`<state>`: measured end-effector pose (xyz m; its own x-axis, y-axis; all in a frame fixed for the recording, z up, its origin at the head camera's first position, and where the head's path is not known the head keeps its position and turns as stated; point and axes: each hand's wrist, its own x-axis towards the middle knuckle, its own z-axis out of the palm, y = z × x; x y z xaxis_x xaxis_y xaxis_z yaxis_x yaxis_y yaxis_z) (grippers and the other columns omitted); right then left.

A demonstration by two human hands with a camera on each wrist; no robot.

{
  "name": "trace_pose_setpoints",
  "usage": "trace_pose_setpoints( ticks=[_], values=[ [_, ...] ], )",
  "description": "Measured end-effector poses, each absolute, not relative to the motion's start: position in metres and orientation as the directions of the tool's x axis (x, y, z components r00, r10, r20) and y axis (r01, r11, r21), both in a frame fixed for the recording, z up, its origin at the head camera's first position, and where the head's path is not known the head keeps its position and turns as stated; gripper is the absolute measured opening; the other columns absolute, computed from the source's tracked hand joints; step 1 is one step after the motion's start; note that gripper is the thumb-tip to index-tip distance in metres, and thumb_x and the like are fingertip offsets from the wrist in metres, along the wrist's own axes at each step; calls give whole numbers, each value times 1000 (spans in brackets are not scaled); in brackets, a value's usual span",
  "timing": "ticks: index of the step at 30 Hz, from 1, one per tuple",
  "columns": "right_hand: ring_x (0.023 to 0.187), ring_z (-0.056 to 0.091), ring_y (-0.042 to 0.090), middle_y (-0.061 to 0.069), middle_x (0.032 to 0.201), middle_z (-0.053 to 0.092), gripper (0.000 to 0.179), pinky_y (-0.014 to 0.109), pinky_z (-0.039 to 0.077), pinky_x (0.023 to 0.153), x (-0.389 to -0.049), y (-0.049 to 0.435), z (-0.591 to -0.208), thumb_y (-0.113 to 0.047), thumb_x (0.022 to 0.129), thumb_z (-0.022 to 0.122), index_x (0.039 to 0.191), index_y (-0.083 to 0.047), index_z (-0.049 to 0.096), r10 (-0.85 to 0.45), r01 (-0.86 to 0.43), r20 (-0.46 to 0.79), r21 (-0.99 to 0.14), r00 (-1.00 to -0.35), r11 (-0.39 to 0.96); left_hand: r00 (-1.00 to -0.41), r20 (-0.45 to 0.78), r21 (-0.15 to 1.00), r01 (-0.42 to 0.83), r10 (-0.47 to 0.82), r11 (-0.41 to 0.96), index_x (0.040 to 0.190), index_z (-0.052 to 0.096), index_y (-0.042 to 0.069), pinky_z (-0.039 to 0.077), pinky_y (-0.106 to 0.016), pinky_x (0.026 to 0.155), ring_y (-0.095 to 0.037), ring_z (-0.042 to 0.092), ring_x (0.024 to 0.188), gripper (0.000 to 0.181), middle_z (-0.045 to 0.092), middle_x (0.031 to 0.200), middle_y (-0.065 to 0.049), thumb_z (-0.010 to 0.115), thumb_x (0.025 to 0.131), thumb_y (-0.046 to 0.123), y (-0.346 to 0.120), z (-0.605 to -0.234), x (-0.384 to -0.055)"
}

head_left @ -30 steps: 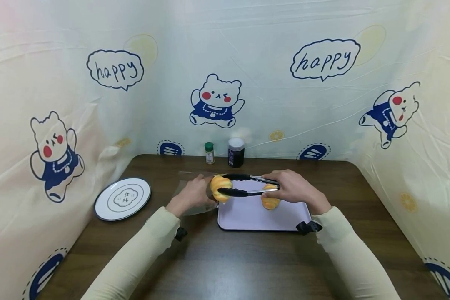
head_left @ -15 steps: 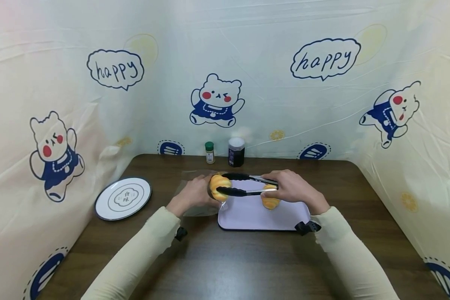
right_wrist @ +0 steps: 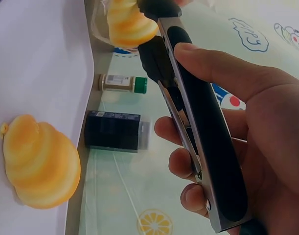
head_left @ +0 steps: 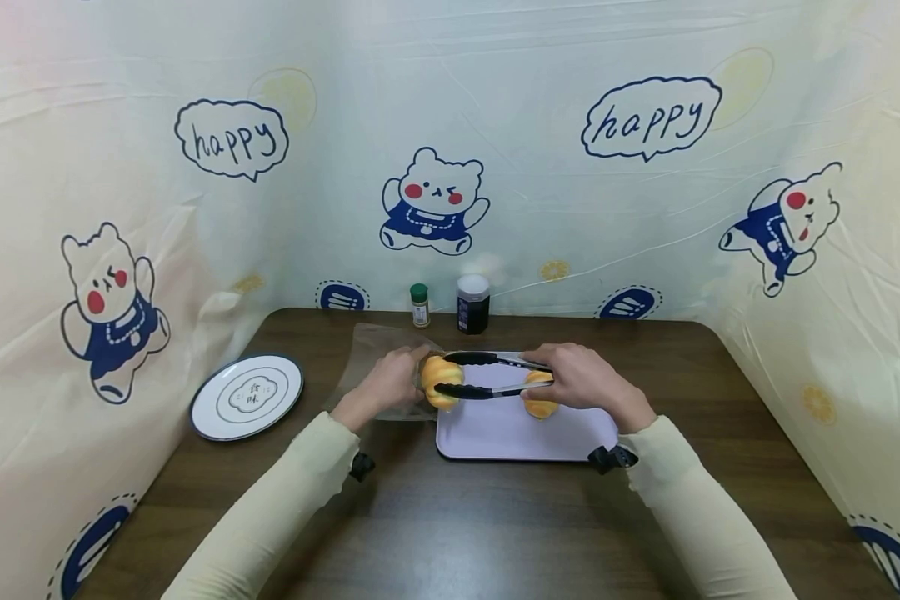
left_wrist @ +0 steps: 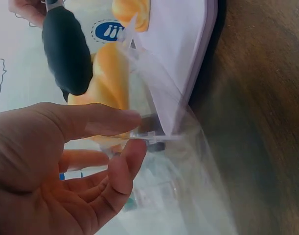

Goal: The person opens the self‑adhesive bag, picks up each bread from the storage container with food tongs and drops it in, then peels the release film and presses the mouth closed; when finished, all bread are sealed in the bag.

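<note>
My left hand (head_left: 392, 379) pinches the edge of a clear plastic bag (head_left: 371, 346) between thumb and fingertips, plainest in the left wrist view. Right at the bag's mouth hangs a golden, ridged croissant-like bread roll (head_left: 432, 379), clamped between the black tips of metal tongs (head_left: 504, 390). My right hand (head_left: 583, 379) grips these tongs near their hinge end, thumb along one black-padded arm. A second bread roll (right_wrist: 41, 161) lies on the pale lilac tray (head_left: 525, 442), partly behind the tongs and right hand in the head view.
A white, dark-rimmed plate (head_left: 217, 417) sits to the left on the brown wooden table (head_left: 450, 525). At the back stand a small green-capped seasoning bottle (head_left: 420, 307) and a dark jar with a white lid (head_left: 473, 305). A printed curtain (head_left: 540, 167) surrounds the table.
The bag has spread out farther toward the back and left behind my left hand. My right hand, the tongs and the held bread roll have sunk slightly.
</note>
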<state>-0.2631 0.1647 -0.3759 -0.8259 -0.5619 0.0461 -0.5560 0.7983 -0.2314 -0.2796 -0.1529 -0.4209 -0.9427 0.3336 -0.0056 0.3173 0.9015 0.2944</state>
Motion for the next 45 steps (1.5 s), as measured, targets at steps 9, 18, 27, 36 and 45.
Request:
trace_pose_setpoints(
  ticks=[9,18,27,36,45],
  values=[
    [109,67,29,9,131,67,63,49,57,91,-264,160,-378,-51,85,74,137,-17,63,-571,-572,65,-196,-818,797,-941,-84,362,279,329,889,148,44,2,49,-53,106,-39,55,128,85,54,144,-22,85,73,6,-149,-416,-276],
    [113,66,32,11,133,66,64,51,57,92,-263,157,-380,-51,85,74,137,-15,63,-545,-546,59,-185,-836,817,-949,-139,303,232,284,924,151,42,5,46,-59,106,-39,55,128,86,53,145,-21,85,77,15,-145,-413,-272],
    [112,66,32,12,132,66,65,51,57,91,-261,153,-378,-53,86,73,137,-14,62,-529,-531,59,-180,-846,828,-964,-104,331,199,246,922,156,30,4,43,-59,109,-41,52,131,111,44,151,-24,92,69,34,-141,-420,-270],
    [114,65,33,12,134,65,66,51,57,92,-260,151,-377,-54,86,72,137,-15,62,-526,-525,52,-191,-849,829,-977,-51,330,180,208,927,156,27,2,50,-55,103,-41,57,123,116,40,151,-26,89,69,48,-137,-429,-268],
    [112,66,30,10,133,66,65,49,58,87,-259,149,-380,-54,85,73,137,-16,62,-516,-515,41,-169,-856,841,-969,-58,348,204,238,915,154,33,2,45,-58,108,-41,52,131,99,43,152,-26,88,74,23,-142,-425,-271]
  ],
)
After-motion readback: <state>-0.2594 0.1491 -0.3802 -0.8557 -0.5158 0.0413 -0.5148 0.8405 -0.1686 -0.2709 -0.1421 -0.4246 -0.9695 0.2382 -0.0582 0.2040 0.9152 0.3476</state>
